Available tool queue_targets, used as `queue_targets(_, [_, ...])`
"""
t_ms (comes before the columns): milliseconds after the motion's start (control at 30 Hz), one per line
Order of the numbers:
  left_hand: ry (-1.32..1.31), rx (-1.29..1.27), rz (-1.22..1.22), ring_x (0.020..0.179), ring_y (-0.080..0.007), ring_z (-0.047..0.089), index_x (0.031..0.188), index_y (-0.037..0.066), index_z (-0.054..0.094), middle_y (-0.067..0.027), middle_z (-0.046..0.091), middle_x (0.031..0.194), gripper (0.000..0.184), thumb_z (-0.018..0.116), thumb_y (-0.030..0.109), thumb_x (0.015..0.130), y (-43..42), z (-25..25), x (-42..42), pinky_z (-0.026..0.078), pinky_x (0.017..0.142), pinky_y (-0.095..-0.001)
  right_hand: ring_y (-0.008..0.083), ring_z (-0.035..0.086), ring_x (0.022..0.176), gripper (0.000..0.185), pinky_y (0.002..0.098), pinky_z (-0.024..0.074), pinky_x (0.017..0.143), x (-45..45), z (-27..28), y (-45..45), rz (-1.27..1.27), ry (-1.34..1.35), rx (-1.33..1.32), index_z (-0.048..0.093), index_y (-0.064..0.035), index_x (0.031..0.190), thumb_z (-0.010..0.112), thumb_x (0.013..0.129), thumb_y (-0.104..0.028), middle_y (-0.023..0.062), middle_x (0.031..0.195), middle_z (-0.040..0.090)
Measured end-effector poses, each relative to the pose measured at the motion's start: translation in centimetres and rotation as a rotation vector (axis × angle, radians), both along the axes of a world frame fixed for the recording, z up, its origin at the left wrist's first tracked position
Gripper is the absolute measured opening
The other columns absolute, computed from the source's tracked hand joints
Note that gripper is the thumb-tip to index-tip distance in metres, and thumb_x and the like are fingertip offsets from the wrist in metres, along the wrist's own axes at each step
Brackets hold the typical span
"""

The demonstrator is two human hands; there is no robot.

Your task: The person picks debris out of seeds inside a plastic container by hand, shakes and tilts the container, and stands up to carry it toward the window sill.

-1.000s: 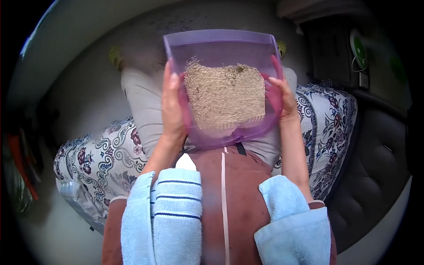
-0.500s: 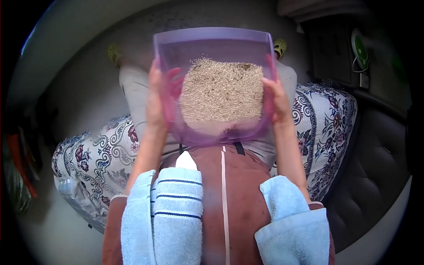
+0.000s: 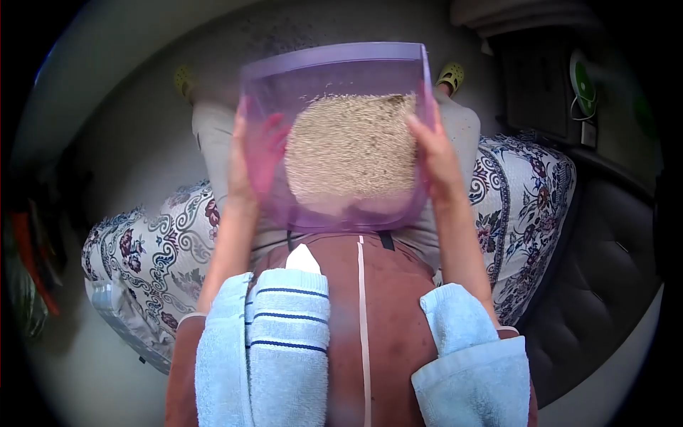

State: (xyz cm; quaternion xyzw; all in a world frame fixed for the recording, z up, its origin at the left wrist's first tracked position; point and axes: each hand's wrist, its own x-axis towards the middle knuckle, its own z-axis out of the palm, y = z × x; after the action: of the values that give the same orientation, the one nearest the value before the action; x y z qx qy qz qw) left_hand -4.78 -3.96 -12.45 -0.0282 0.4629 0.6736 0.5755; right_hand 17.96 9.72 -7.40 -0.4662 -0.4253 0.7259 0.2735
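A translucent purple plastic tray (image 3: 334,53) with raised walls is held over my lap. In it lies a wide layer of pale tan grain (image 3: 352,146), with some darker bits near the far right corner; the grain is smeared by motion. My left hand (image 3: 245,160) grips the tray's left wall, its fingers showing pinkish through the plastic. At the right wall, my right hand (image 3: 437,156) has its thumb over the rim on the inside, and its other fingers are hidden behind the wall.
I sit on a seat with a flowered cloth (image 3: 149,245). A light blue towel (image 3: 288,356) hangs over my brown top (image 3: 395,320). Yellow-green clogs (image 3: 451,75) are on my feet. To the right are a dark padded panel (image 3: 605,285) and a green-and-white round object (image 3: 583,82).
The tray has shifted slightly to the left and tilted a little, its left side lower, with both hands still on it. The grain has slid slightly left and looks more blurred.
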Motion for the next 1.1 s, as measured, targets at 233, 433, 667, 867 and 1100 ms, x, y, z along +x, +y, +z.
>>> queue_targets(233, [0.402, 0.098, 0.065, 0.129, -0.0202, 0.043, 0.147, 0.006, 0.03, -0.0102, 0.042, 0.143, 0.055, 0.043, 0.032, 0.101, 3.3, 4.0, 4.0, 0.032, 0.11, -0.0341, 0.0281, 0.06, 0.106, 0.068, 0.0407, 0.0517, 0.088, 4.9, -4.7, 3.1, 0.064, 0.211, -0.254, 0.019, -0.025, 0.153, 0.055, 0.094, -0.024, 0.0179, 0.12, 0.056])
queue_targets(433, [0.071, 0.035, -0.021, 0.111, -0.0273, 0.057, 0.15, 0.026, 0.025, -0.015, 0.056, 0.122, 0.057, 0.044, 0.041, 0.099, 0.9, 0.7, -1.2, 0.047, 0.095, -0.0413, 0.0223, 0.016, 0.145, 0.071, 0.0327, 0.0103, 0.117, 0.3, -1.0, -0.8, -0.014, 0.042, 0.009, 0.02, -0.0073, 0.152, 0.057, 0.093, -0.02, 0.0131, 0.157, 0.022])
queue_targets(667, [0.403, 0.123, 0.063, 0.132, -0.0203, 0.04, 0.148, 0.003, 0.027, -0.0113, 0.04, 0.145, 0.057, 0.042, 0.033, 0.101, 3.5, 2.5, 2.7, 0.031, 0.111, -0.0323, 0.0263, 0.058, 0.109, 0.069, 0.0408, 0.0493, 0.089, 3.5, -2.5, 2.6, 0.032, 0.016, -0.189, 0.021, -0.0248, 0.152, 0.057, 0.093, -0.029, 0.0178, 0.12, 0.056])
queue_targets(867, [0.141, 0.029, 0.012, 0.117, -0.0247, 0.053, 0.149, 0.02, 0.029, -0.013, 0.052, 0.129, 0.056, 0.044, 0.04, 0.099, 2.3, 2.2, 3.0, 0.042, 0.102, -0.039, 0.0242, 0.044, 0.128, 0.068, 0.0333, 0.0345, 0.108, 3.6, -1.8, 2.6, -0.04, 0.077, -0.077, 0.023, -0.0098, 0.151, 0.057, 0.092, -0.017, 0.016, 0.142, 0.042])
queue_targets(1100, [0.202, 0.144, -0.035, 0.128, -0.0242, 0.044, 0.145, 0.005, 0.032, -0.0129, 0.046, 0.138, 0.054, 0.042, 0.035, 0.101, 2.9, 2.5, -0.4, 0.034, 0.109, -0.0371, 0.0235, 0.054, 0.114, 0.069, 0.0367, 0.0484, 0.091, 1.1, -2.3, 1.2, -0.038, 0.012, -0.257, 0.024, -0.014, 0.15, 0.059, 0.091, -0.022, 0.0154, 0.127, 0.053])
